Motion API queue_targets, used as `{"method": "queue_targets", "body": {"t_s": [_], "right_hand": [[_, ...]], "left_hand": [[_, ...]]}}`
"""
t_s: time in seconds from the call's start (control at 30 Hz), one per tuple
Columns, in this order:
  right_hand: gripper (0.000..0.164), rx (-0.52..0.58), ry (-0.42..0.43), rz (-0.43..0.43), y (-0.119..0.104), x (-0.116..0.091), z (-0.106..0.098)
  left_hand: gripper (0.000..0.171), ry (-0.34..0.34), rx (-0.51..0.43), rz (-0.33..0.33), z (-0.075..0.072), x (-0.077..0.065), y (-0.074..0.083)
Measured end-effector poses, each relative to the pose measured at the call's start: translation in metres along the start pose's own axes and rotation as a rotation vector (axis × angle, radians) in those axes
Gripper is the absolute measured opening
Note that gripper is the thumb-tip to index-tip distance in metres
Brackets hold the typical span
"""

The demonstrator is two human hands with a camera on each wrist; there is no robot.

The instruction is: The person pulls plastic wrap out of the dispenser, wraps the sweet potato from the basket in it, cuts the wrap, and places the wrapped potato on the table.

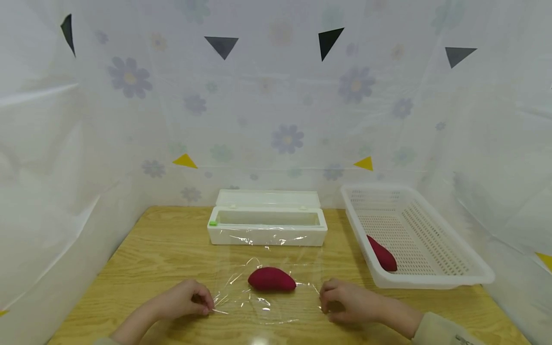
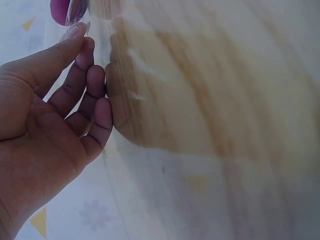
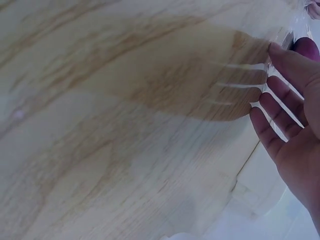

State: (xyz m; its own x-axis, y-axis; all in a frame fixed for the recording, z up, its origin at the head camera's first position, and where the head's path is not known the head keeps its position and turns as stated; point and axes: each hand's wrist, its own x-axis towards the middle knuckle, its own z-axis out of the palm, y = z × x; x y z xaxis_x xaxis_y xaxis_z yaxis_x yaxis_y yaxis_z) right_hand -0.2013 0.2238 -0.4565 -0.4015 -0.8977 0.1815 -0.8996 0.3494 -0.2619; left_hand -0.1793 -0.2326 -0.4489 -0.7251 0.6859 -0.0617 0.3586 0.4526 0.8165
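Observation:
A dark red sweet potato (image 1: 271, 279) lies on a sheet of clear plastic wrap (image 1: 265, 314) spread over the wooden table. At the sheet's left edge, my left hand (image 1: 189, 300) pinches the film, which is gathered into creases there; the left wrist view shows the thumb (image 2: 76, 31) meeting the forefinger on it. On the opposite side my right hand (image 1: 351, 302) pinches the right edge between thumb and forefinger. The other fingers (image 3: 267, 132) of that hand curve down at the tabletop. The sweet potato sits between both hands, touched by neither.
Behind the sweet potato stands a white wrap dispenser box (image 1: 267, 236), lid (image 1: 267, 198) raised, a green slider (image 1: 213, 223) at its left end; the film reaches its front. A white plastic basket (image 1: 435, 279) at the right holds another sweet potato (image 1: 383, 254). Patterned sheeting (image 1: 284, 110) encloses the table.

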Motion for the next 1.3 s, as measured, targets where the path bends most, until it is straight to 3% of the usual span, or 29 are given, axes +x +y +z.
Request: {"method": "queue_targets", "body": {"t_s": [0.4, 0.63, 0.8, 1.03, 1.3], "right_hand": [[0.013, 0.005, 0.046, -0.011, 0.002, 0.002, 0.002], [0.013, 0.124, 0.03, 0.038, 0.002, 0.005, -0.003], [0.015, 0.191, 0.049, 0.065, 0.001, 0.009, -0.011], [0.019, 0.175, 0.083, 0.088, 0.0, 0.014, -0.019], [0.022, 0.184, 0.11, 0.168, 0.003, 0.018, -0.022]], "left_hand": [[0.004, 0.003, -0.007, -0.002, -0.002, 0.0, 0.0], [0.005, 0.017, -0.021, 0.012, -0.003, 0.0, 0.0], [0.006, 0.053, 0.014, 0.006, -0.006, 0.001, 0.004], [0.006, 0.095, 0.087, 0.054, -0.011, 0.004, 0.01], [0.006, 0.141, 0.112, 0.009, -0.017, 0.004, 0.012]]}}
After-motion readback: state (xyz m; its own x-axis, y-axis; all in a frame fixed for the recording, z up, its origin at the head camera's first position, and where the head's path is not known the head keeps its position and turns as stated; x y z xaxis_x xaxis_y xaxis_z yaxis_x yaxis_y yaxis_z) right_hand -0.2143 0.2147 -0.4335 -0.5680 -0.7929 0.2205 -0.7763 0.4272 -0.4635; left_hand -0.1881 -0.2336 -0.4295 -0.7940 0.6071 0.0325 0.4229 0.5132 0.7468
